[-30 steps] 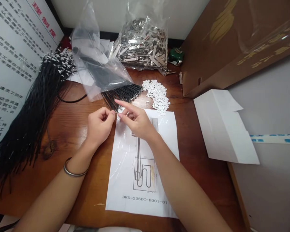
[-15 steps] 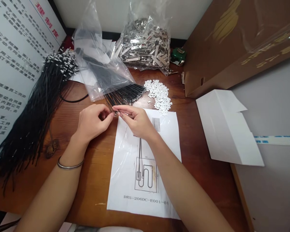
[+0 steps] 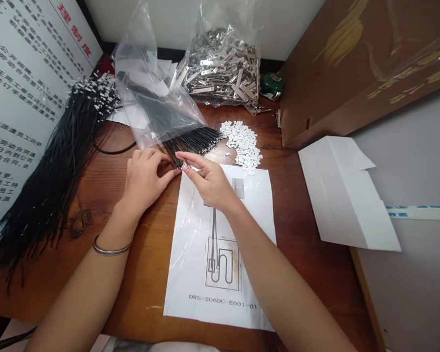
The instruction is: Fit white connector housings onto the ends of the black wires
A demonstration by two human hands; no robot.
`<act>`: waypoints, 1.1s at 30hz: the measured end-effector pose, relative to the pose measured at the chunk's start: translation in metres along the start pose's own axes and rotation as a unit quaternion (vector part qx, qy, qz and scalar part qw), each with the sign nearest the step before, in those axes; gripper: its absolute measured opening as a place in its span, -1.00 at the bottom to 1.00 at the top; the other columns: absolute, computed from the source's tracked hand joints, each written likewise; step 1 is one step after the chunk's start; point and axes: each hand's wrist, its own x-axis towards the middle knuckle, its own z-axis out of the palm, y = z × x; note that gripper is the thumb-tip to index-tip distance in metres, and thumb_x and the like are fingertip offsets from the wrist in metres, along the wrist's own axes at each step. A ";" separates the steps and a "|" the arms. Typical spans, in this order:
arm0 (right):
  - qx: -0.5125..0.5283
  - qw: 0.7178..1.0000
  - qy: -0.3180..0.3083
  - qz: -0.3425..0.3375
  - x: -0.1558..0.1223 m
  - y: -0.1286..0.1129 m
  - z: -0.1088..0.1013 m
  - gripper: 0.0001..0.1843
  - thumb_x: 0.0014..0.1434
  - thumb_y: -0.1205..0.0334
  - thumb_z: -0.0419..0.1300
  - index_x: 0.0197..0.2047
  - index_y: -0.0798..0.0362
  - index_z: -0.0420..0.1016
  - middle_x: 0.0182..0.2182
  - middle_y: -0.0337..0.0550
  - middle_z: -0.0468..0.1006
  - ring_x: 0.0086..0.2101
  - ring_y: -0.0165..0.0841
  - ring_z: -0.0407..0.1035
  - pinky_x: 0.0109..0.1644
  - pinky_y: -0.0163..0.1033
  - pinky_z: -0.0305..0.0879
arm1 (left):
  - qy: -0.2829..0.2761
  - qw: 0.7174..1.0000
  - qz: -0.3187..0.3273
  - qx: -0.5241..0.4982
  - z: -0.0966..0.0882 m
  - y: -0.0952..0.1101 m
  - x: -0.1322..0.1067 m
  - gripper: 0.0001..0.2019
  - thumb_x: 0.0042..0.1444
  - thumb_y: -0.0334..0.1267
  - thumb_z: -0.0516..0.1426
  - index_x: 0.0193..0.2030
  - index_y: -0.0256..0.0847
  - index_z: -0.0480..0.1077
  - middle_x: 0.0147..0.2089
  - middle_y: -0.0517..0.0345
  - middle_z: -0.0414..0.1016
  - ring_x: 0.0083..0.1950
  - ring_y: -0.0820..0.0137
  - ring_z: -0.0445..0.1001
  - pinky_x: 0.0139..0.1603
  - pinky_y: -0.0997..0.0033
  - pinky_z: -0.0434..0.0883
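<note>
Wooden tabletop (image 3: 102, 188), plastic bag (image 3: 159, 105) over black wires (image 3: 196, 140) beyond left hand (image 3: 144, 176) and right hand (image 3: 211, 183), both grips unclear, white pieces (image 3: 242, 144) farther right

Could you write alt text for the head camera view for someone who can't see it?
A person's left hand and right hand nearly meet at black wires sticking out of a clear plastic bag on a wooden table. Small white pieces lie beside the wires, a printed diagram partly beneath the right forearm, and a bag of metal parts behind.

Brown box (image 3: 337, 93) — printed board (image 3: 25, 88) opposite
</note>
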 end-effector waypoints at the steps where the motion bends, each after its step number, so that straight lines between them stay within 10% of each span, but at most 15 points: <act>1: -0.002 1.000 -0.002 -0.005 0.000 0.001 0.000 -0.62 0.32 0.19 0.15 0.18 -0.03 0.51 0.19 -0.13 0.54 0.11 -0.24 0.48 0.15 -0.06 0.49 | 0.001 1.000 -0.005 0.000 0.000 0.001 0.000 -0.75 0.20 -0.08 0.24 -0.10 -0.19 0.50 -0.03 0.00 0.58 0.04 0.07 0.43 0.02 0.11 0.33; 15: -0.027 0.999 -0.007 -0.021 -0.002 0.002 0.000 -0.63 0.32 0.19 0.13 0.15 -0.02 0.54 0.15 -0.15 0.58 0.12 -0.25 0.48 0.18 -0.06 0.47 | 0.000 1.000 0.001 -0.014 0.004 0.014 -0.007 -0.62 0.27 -0.24 0.11 0.19 -0.33 0.41 0.31 -0.19 0.43 0.31 0.04 0.41 0.30 0.03 0.33; 33: -0.026 0.999 -0.001 -0.047 -0.002 -0.002 -0.001 -0.69 0.32 0.23 0.15 0.05 -0.08 0.64 0.15 -0.19 0.59 0.19 -0.30 0.43 0.37 -0.02 0.28 | -0.139 0.988 0.015 0.069 0.006 0.023 -0.005 -0.40 0.40 -0.05 -0.10 0.47 -0.35 0.12 0.54 -0.13 0.01 0.55 0.11 0.02 0.51 -0.05 -0.01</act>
